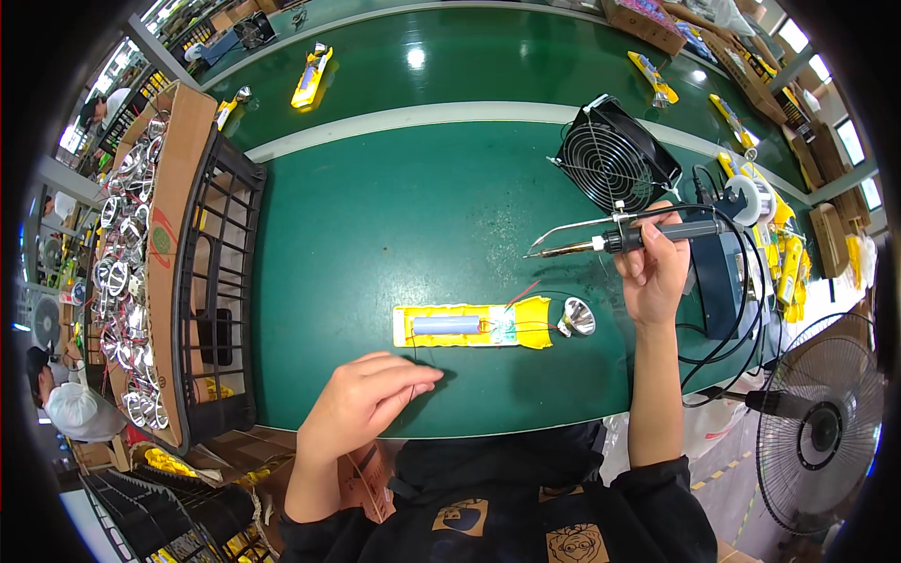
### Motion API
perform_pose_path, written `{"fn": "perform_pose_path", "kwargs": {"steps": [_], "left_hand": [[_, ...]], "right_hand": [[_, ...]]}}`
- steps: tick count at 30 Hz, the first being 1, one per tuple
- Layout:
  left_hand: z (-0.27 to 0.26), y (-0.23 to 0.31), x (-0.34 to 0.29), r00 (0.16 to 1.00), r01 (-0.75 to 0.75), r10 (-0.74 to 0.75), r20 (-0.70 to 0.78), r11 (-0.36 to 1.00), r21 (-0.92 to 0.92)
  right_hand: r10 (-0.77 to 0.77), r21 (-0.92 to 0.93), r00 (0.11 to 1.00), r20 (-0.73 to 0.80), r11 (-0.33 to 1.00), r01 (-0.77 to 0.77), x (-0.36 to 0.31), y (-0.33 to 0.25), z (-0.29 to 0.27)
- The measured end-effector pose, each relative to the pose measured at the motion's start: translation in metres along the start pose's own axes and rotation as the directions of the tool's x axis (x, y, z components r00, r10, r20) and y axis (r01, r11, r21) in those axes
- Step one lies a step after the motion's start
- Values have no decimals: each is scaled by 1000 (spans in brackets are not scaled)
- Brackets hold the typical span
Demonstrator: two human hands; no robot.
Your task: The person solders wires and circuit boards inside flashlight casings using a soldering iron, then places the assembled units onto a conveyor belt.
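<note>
My right hand (655, 272) grips a soldering iron (615, 240) with a black handle and a thin metal feed tube (572, 225) above its tip. The tip points left, raised over the green bench. Below it lies a yellow flashlight housing (441, 311), open side up, holding a blue cylindrical battery (447, 326) and a small circuit board (503, 325). Thin wires run from the board to a shiny reflector cup (577, 317) at its right. My left hand (371, 394) is closed beside the battery's left end, where a thin dark wire reaches toward the fingers; anything pinched is too small to tell.
A black fan (615, 155) stands at the back. Right of it are a solder spool (753, 201), a blue soldering station (718, 281) and looping cables. On the left, a black crate (221, 281) adjoins a carton of reflectors (174, 244). A green conveyor (488, 56) carries yellow housings.
</note>
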State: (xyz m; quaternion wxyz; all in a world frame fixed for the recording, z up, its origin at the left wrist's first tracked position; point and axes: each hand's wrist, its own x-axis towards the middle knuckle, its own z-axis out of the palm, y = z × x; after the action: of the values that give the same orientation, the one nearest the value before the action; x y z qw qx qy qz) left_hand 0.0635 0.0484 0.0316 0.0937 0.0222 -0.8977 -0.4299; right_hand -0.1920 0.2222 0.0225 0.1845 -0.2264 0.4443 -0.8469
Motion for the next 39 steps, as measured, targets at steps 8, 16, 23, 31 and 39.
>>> {"fn": "perform_pose_path", "kwargs": {"steps": [8, 16, 23, 31, 39], "left_hand": [[6, -5, 53, 992, -77, 77, -104, 997, 7], [19, -12, 70, 963, 197, -243, -117, 929, -313], [31, -17, 57, 979, -13, -26, -202, 981, -193], [37, -29, 55, 935, -254, 264, -235, 964, 75], [40, -25, 57, 960, -162, 163, -226, 987, 22]], "right_hand": [[17, 2, 1000, 2, 1000, -17, -2, 1, -2], [31, -49, 999, -27, 998, -32, -4, -3, -1], [44, -112, 998, 48, 993, -38, -6, -7, 3], [89, -336, 991, 102, 941, -50, -14, -6, 11], [130, -444, 982, 135, 894, -57, -17, -3, 12]]}}
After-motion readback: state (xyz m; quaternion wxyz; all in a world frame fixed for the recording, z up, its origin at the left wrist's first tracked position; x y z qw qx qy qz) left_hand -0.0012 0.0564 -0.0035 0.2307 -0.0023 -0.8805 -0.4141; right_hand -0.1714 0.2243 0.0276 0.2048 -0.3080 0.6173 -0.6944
